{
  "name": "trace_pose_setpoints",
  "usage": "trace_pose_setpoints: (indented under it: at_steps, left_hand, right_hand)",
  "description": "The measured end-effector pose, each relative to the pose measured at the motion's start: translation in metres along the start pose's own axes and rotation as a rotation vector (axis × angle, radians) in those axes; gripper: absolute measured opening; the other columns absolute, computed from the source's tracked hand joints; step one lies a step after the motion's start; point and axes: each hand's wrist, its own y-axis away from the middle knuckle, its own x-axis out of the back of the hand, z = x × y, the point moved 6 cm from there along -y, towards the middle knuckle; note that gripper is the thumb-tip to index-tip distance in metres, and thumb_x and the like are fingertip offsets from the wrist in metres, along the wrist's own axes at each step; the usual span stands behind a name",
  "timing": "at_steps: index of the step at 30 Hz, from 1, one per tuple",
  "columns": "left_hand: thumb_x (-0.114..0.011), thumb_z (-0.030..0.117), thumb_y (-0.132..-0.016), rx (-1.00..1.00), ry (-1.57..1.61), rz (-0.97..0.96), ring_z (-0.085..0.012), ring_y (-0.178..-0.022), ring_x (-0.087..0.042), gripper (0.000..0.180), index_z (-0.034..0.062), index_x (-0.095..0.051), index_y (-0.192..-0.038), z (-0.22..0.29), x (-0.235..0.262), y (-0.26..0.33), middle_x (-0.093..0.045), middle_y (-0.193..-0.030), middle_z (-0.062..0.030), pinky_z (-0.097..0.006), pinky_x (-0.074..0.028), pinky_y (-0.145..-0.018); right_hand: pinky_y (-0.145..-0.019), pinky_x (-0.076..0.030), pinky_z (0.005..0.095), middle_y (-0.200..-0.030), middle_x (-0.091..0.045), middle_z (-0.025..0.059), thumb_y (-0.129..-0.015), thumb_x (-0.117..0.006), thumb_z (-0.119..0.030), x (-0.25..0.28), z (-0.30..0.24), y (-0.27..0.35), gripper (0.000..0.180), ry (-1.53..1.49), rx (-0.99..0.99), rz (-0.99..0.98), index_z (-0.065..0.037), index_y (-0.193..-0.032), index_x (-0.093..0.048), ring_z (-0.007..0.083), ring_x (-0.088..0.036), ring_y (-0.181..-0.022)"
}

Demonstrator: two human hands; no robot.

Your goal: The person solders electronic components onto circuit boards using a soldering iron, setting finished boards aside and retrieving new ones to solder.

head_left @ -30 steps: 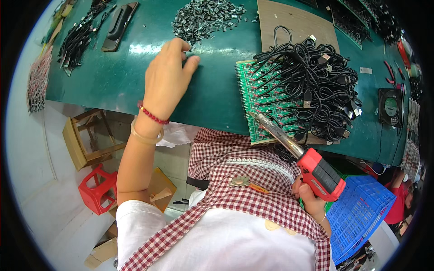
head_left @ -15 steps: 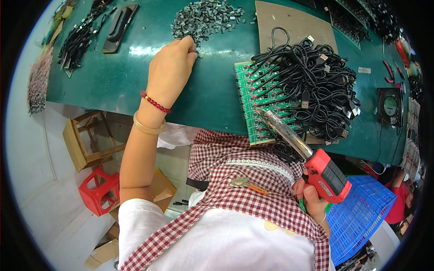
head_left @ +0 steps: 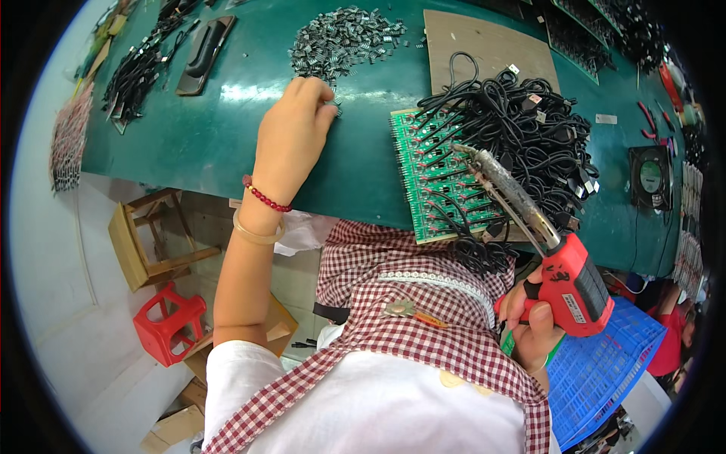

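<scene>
My left hand (head_left: 296, 132) reaches over the green table with thumb and fingers pinched together, just below a heap of small dark metal-looking parts (head_left: 340, 38). A bit of one such part shows beside the fingertips; what lies between them is hidden. At the lower right my right hand (head_left: 533, 321) is wrapped round the handle of a red and black soldering gun (head_left: 578, 284). Its metal barrel slants up and left above a panel of green circuit boards (head_left: 427, 163). Black USB cables (head_left: 522, 129) run off the panel in a tangled bundle to its right.
Beneath the cables lies a brown board (head_left: 484, 41). A dark long-handled block (head_left: 204, 57) and more black cables (head_left: 136, 83) sit at the far left. Right of the bundle stands a small black fan (head_left: 651, 178). A blue crate (head_left: 605, 371), a red stool (head_left: 170, 321) and a wooden stool (head_left: 155, 242) are below table level.
The soldering gun has risen and shifted right in my right hand, its barrel now higher over the boards. My left hand has drawn slightly toward me from the heap.
</scene>
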Motion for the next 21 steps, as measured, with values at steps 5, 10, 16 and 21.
trace_pose_setpoints:
  at_steps: [5, 10, 16, 21]
  left_hand:
    - [-0.06, 0.005, -0.077, 0.001, -0.113, -0.111, -0.0267, -0.066, -0.055, 0.01, -0.0016, -0.054, -0.081, -0.001, -0.013, 0.002, -0.055, -0.07, -0.0131, -0.034, -0.045, -0.063]
    - [-0.059, 0.002, -0.08, 0.177, 0.146, -0.304, -0.0141, -0.059, -0.06, 0.009, -0.0029, -0.052, -0.077, 0.012, -0.015, 0.001, -0.059, -0.076, -0.0093, -0.027, -0.047, -0.05]
    - [-0.058, -0.001, -0.084, 0.502, 1.453, -0.836, -0.014, -0.065, -0.062, 0.009, -0.0026, -0.049, -0.083, 0.119, -0.022, 0.075, -0.059, -0.088, -0.014, -0.025, -0.055, -0.054]
    - [-0.057, -0.001, -0.085, 0.624, 1.536, -0.797, -0.0123, -0.068, -0.062, 0.009, -0.0035, -0.049, -0.085, 0.137, -0.038, 0.114, -0.059, -0.09, -0.0125, -0.022, -0.053, -0.056]
  right_hand:
    - [-0.045, -0.04, 0.0257, -0.055, -0.045, 0.005, -0.088, -0.052, -0.039, -0.001, -0.001, -0.004, 0.047, -0.046, 0.048, -0.019, 0.001, -0.109, -0.039, 0.0114, -0.041, -0.044]
    - [-0.046, -0.04, 0.0261, -0.058, -0.047, 0.0055, -0.088, -0.053, -0.038, 0.003, -0.001, -0.004, 0.047, -0.085, 0.026, 0.025, 0.0, -0.111, -0.038, 0.0116, -0.042, -0.045]
    - [-0.057, -0.044, 0.0266, -0.071, -0.051, 0.0049, -0.085, -0.061, -0.015, -0.025, -0.01, -0.014, 0.039, 0.034, -0.092, -0.104, -0.003, -0.114, -0.038, 0.0124, -0.05, -0.061]
    - [-0.067, -0.043, 0.0297, -0.091, -0.055, 0.0078, -0.077, -0.066, -0.001, -0.035, -0.003, -0.016, 0.019, 0.258, -0.152, -0.289, -0.004, -0.094, -0.059, 0.0181, -0.054, -0.078]
